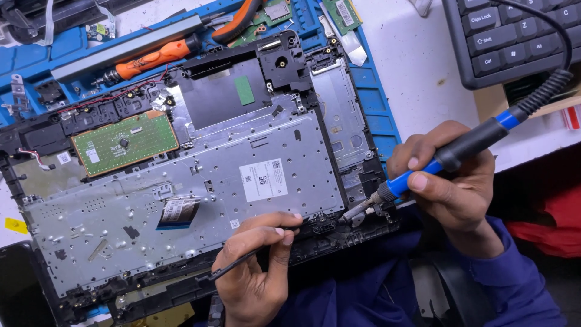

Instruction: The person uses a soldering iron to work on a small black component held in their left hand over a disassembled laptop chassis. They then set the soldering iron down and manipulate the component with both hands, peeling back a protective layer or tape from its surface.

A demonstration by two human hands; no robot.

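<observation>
An opened laptop base (181, 200) lies on a blue mat, its silver keyboard backplate facing up. My right hand (451, 181) grips a blue and black soldering iron (466, 148), its metal tip touching the black frame at the plate's lower right corner. My left hand (257, 269) pinches a thin black tool (233, 266) against the frame's near edge. A green touchpad board (124, 144) sits at the upper left of the plate, and a flat ribbon cable (178, 212) lies on the plate.
An orange-handled screwdriver (151, 59) and orange pliers (239, 21) lie at the back on the blue mat (378, 115). A black keyboard (508, 36) stands at the upper right. The iron's coiled cord (548, 88) runs up past it. Green circuit boards (342, 12) lie at the top.
</observation>
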